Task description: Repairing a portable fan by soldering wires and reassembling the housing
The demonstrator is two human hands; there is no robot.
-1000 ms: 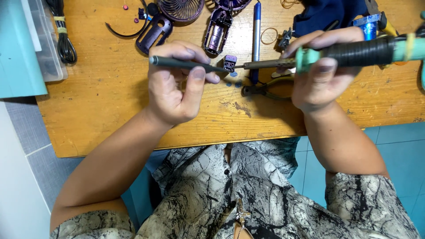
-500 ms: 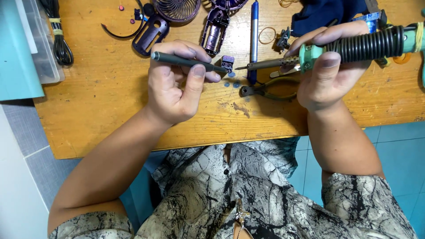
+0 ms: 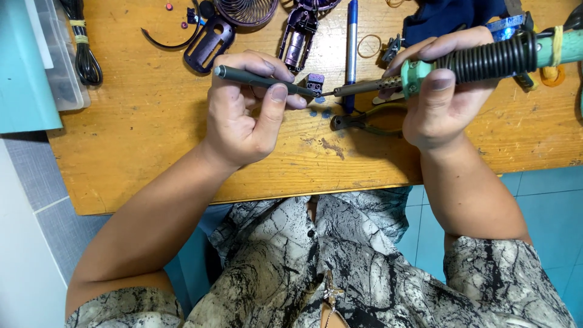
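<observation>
- The left hand (image 3: 243, 115) was clenched around a thin grey tool (image 3: 255, 78), like a pen or a small screwdriver, with the thumb pressed on its shaft.
- At the tip of this tool sat a small purple part (image 3: 314, 82), held just above the wooden table (image 3: 152, 140).
- The right hand (image 3: 440, 100) gripped a soldering iron (image 3: 486, 59) by its black ribbed handle, all fingers wrapped tight around it.
- The metal tip of the iron pointed left and met the small purple part, or stood just beside it; I could not tell if they touched.
- In my judgement, to do this well both wrists should rest on the table edge, so that the tip stayed steady on the joint.
- The heat should stay short, I think, because the plastic near it could melt.
- The fingers of the left hand were near the hot tip, so care was needed.
- I counted one soldering iron, one grey tool and one small purple part in the hands.
- On the table lay one pair of pliers (image 3: 364, 120), one blue pen (image 3: 351, 36), one rubber band (image 3: 368, 45) and one coiled black cable (image 3: 82, 42).
</observation>
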